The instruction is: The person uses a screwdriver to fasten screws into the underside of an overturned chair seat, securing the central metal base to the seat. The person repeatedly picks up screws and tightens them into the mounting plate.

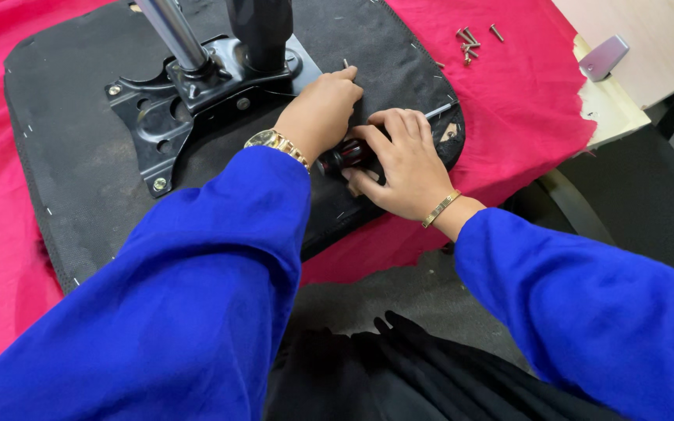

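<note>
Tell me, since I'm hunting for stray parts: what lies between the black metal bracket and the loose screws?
In the head view, the black seat underside and bare red cloth lie between bracket and screws.

Upturned chair seat on a red cloth, with both hands placed at its right edge.

The black fabric-covered underside of the chair seat (pixel 79 101) is laid on the red cloth (pixel 524 101), and a black metal mounting plate (pixel 196 93) with a chrome cylinder (pixel 172 31) is seen on it. The left hand (pixel 320 113) is rested on the seat, fingertips set at a small upright screw (pixel 345 62). A black-and-red screwdriver handle (pixel 345 156) is gripped by the right hand (pixel 403 160). Loose silver screws (pixel 468 43) are scattered on the cloth, well apart from the hands. A gold wristwatch (pixel 277 143) and a gold bangle (pixel 440 208) are worn below blue sleeves (pixel 196 312).
</note>
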